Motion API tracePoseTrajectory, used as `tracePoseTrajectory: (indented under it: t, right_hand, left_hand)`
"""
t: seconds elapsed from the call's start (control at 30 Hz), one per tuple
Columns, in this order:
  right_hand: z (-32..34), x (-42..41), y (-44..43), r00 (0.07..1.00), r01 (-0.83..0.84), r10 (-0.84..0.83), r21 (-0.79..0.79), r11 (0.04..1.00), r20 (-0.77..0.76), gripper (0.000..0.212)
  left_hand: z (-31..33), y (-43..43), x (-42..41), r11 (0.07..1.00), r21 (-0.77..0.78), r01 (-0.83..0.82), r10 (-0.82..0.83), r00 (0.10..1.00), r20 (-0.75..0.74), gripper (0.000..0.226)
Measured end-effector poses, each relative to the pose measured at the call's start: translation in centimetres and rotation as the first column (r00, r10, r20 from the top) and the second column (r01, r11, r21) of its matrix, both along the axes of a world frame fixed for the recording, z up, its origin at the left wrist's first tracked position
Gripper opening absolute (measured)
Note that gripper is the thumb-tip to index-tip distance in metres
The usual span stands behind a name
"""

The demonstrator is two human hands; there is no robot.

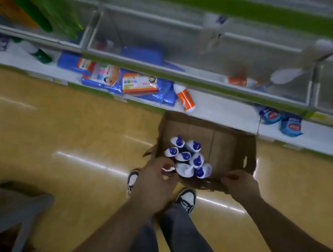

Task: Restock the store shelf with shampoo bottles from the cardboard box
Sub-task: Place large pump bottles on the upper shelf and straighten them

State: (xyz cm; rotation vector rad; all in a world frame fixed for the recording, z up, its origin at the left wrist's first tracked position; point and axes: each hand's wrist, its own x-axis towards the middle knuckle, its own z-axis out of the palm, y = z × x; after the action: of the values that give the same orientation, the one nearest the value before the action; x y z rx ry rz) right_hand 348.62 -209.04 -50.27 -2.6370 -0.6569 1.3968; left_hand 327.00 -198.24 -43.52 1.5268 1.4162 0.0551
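An open cardboard box [225,149] sits on the floor against the bottom shelf. Several white shampoo bottles with blue caps [187,157] stand packed in its left half; the right half is bare cardboard. My left hand [154,183] is at the box's near left corner, fingers curled round something white beside the bottles, apparently a bottle top; most of it is hidden. My right hand [242,182] grips the box's near rim. The store shelf [198,82] above has green edge strips and clear dividers, blurred by motion.
Blue packs [146,85] and a lying orange-and-white bottle [185,99] are on the bottom shelf behind the box. More blue packs [281,121] lie to the right. A grey metal frame [17,215] stands on the floor at left. My shoes [186,198] are just before the box.
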Motion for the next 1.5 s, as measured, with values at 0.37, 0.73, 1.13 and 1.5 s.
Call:
tracePoseTrajectory:
  t: [0.37,0.73,1.13,1.5]
  right_hand:
    - [-24.1,-1.5,0.4,0.996,0.044,-0.052,-0.108,0.993,-0.077,0.039]
    - [-30.8,-2.5,4.2,0.998,0.034,-0.026,-0.136,0.990,0.057,0.054]
    - [-24.9,-0.1,2.1,0.994,0.053,-0.048,-0.052,0.997,0.100,0.036]
    - [-8.5,1.2,2.2,0.991,-0.061,0.059,0.013,0.998,0.122,0.038]
  left_hand:
    - [-19.6,-3.3,2.4,0.966,-0.060,0.251,-0.256,0.963,-0.090,0.022]
    - [-24.1,-3.4,-0.4,0.965,-0.085,0.248,-0.256,0.962,-0.093,0.023]
    - [-20.0,-1.2,-0.8,0.972,-0.072,0.223,-0.230,0.966,-0.115,0.020]
    - [-8.7,2.2,-0.5,0.963,-0.054,0.265,-0.270,0.952,-0.142,0.026]
